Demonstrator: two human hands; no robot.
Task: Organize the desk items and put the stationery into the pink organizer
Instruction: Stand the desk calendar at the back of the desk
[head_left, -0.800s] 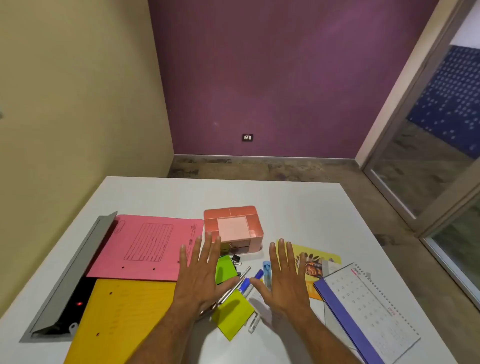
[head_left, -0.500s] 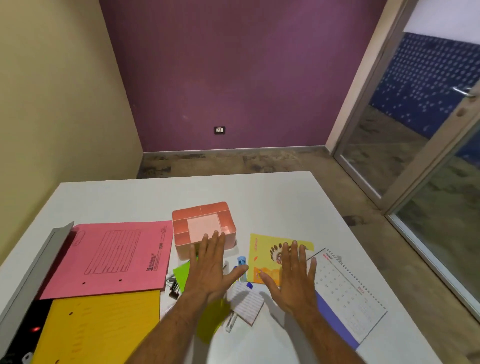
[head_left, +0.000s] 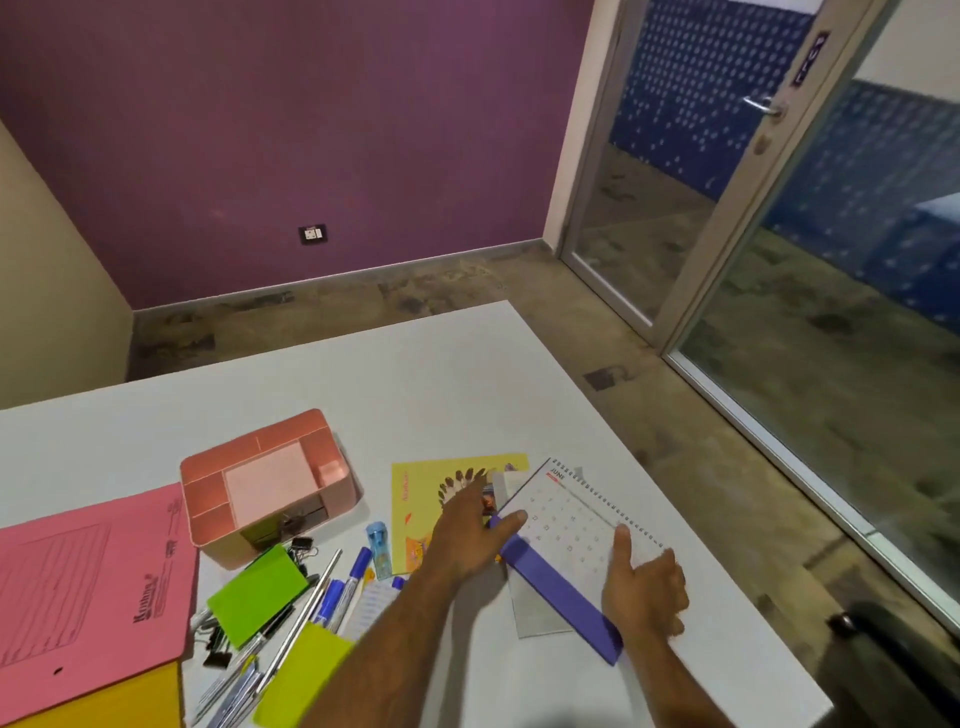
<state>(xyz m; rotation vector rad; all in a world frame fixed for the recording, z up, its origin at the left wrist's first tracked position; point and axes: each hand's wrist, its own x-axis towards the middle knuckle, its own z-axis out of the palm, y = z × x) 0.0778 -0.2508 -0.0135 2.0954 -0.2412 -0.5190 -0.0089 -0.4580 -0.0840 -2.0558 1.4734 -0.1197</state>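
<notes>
The pink organizer (head_left: 208, 499) stands on the white desk (head_left: 415, 384), left of centre. In front of it lie green sticky notes (head_left: 254, 592), several pens and markers (head_left: 332, 597), binder clips (head_left: 304, 548) and a small blue item (head_left: 379, 545). A spiral desk calendar (head_left: 566, 525) with a purple base lies to the right, partly over a yellow booklet (head_left: 415, 499). My left hand (head_left: 467, 535) reaches over the booklet with straight fingers, its thumb against the calendar's left edge. My right hand (head_left: 644, 587) holds the calendar's right side, thumb on the page and fingers curled at the edge.
A pink folder (head_left: 78, 582) and a yellow folder (head_left: 130, 701) lie at the left, and a yellow-green pad (head_left: 301, 675) sits near the front. The desk's right edge runs close to the calendar. A glass door (head_left: 727, 208) and a dark object (head_left: 883, 639) are to the right.
The view has swung right. Both hands moved right from the stationery pile to the calendar; the left now touches its left edge and the right has taken hold of its right side.
</notes>
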